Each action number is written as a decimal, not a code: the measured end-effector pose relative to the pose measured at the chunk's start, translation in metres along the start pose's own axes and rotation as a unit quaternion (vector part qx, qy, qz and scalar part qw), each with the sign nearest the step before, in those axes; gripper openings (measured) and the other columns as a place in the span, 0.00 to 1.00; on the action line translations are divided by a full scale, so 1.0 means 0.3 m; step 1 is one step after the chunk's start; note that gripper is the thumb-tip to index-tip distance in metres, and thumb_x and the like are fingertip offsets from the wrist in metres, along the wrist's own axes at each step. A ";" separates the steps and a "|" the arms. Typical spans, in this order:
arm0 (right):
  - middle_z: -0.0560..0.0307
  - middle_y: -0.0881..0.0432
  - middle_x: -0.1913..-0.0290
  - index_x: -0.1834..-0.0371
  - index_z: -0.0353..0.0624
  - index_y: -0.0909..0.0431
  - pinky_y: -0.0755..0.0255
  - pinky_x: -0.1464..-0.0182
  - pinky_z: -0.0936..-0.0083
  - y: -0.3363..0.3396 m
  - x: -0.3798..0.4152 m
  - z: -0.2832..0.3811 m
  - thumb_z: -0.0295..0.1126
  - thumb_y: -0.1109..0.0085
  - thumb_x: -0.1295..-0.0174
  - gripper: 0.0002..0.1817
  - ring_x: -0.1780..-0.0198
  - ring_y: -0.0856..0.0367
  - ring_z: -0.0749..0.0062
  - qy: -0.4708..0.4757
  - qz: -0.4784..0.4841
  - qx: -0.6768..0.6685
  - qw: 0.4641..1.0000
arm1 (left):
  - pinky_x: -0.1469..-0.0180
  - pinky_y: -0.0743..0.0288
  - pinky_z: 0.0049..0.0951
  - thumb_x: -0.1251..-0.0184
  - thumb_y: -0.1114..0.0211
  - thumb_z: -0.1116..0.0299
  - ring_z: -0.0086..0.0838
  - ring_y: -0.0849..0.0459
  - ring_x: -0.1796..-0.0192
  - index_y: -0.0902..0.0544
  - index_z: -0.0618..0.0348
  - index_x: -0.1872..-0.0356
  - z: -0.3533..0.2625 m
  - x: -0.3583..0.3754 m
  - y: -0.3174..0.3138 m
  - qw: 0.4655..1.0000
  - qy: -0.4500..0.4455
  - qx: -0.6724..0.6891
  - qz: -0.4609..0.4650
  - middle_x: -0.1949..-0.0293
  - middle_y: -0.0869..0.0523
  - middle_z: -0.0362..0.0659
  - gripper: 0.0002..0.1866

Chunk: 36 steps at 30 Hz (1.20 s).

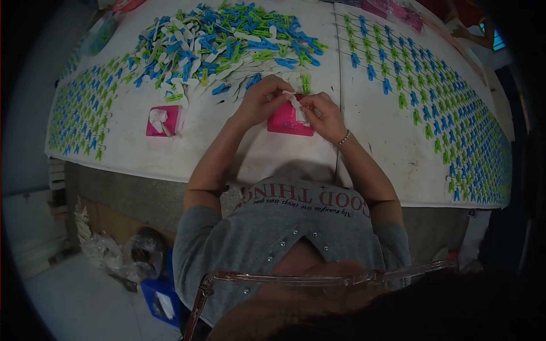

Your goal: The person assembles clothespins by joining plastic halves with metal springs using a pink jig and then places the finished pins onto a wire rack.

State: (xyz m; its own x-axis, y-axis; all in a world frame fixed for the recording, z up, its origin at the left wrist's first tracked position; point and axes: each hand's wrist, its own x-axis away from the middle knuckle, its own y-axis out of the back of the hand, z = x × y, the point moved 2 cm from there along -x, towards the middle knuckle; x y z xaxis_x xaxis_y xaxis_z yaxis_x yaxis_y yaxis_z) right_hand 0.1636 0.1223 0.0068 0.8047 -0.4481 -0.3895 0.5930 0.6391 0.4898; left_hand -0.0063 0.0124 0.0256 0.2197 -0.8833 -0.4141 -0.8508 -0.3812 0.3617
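Above a pink tray [300, 129], my left hand [266, 98] and my right hand [323, 115] are close together, fingers pinched on a small white piece [294, 100] between them. The left fingertips are at its upper end, the right ones at its right side. Green and blue clothespins [227, 34] lie in a big heap beyond my hands, mixed with white pieces. A green clothespin [306, 83] stands just behind the tray.
Another pink tray [175, 118] with a crumpled white thing lies to the left. Rows of clothespins cover the table [364, 165] at far left and right. Another person's hand [462, 32] shows at the upper right.
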 end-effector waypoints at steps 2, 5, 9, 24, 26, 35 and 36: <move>0.56 0.22 0.67 0.61 0.41 0.21 0.28 0.67 0.72 0.010 -0.003 0.003 0.23 0.40 0.46 0.09 0.65 0.24 0.66 0.015 0.001 0.002 1.000 | 0.63 0.28 0.22 0.40 0.34 0.73 0.23 0.22 0.65 0.19 0.58 0.62 0.006 0.014 0.013 1.000 0.007 0.003 0.012 0.64 0.20 0.39 0.06; 0.56 0.22 0.67 0.62 0.42 0.21 0.28 0.63 0.70 0.042 0.003 0.001 0.23 0.39 0.49 0.10 0.64 0.25 0.63 0.114 0.006 0.102 0.988 | 0.62 0.29 0.26 0.43 0.33 0.73 0.28 0.22 0.65 0.20 0.56 0.65 0.034 0.026 0.011 0.998 0.000 -0.051 0.046 0.67 0.20 0.39 0.06; 0.55 0.23 0.67 0.65 0.43 0.22 0.29 0.61 0.67 0.070 0.030 -0.016 0.23 0.39 0.53 0.11 0.62 0.25 0.59 0.123 0.019 0.164 0.979 | 0.59 0.31 0.34 0.47 0.31 0.71 0.37 0.23 0.64 0.20 0.53 0.69 0.035 0.031 -0.032 0.991 -0.040 -0.114 0.054 0.70 0.19 0.40 0.07; 0.54 0.24 0.65 0.60 0.40 0.24 0.30 0.55 0.71 0.140 -0.032 0.083 0.20 0.41 0.53 0.14 0.61 0.25 0.62 0.101 -0.014 0.129 0.986 | 0.59 0.31 0.37 0.50 0.32 0.71 0.40 0.24 0.64 0.21 0.54 0.73 0.022 -0.031 -0.111 0.980 -0.084 -0.157 0.092 0.71 0.21 0.41 0.06; 0.56 0.23 0.64 0.57 0.40 0.24 0.30 0.53 0.72 0.127 -0.047 0.093 0.21 0.41 0.52 0.16 0.60 0.24 0.66 0.087 -0.020 0.094 0.992 | 0.58 0.31 0.37 0.50 0.32 0.70 0.40 0.24 0.63 0.22 0.54 0.73 0.031 -0.039 -0.135 0.980 -0.083 -0.158 0.090 0.71 0.21 0.41 0.06; 0.65 0.31 0.64 0.43 0.41 0.35 0.33 0.53 0.81 0.024 -0.006 0.001 0.21 0.41 0.48 0.26 0.62 0.30 0.80 -0.070 0.002 -0.137 0.988 | 0.55 0.31 0.34 0.48 0.30 0.69 0.39 0.23 0.59 0.22 0.55 0.71 0.009 -0.010 -0.104 0.996 -0.011 -0.075 0.047 0.67 0.20 0.42 0.08; 0.65 0.32 0.63 0.43 0.41 0.35 0.34 0.51 0.81 0.015 -0.002 -0.004 0.20 0.42 0.48 0.27 0.60 0.31 0.80 -0.090 -0.001 -0.146 0.985 | 0.54 0.31 0.34 0.48 0.30 0.69 0.39 0.23 0.58 0.22 0.56 0.70 0.008 -0.007 -0.101 0.996 -0.001 -0.072 0.049 0.66 0.20 0.43 0.09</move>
State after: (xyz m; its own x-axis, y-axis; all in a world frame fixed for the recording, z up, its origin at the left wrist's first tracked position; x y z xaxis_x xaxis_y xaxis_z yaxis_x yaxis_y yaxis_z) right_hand 0.1658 0.1261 0.0083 0.8107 -0.5369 -0.2334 0.5827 0.7784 0.2336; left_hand 0.0179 0.0265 0.0136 0.1374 -0.9179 -0.3724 -0.7907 -0.3281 0.5169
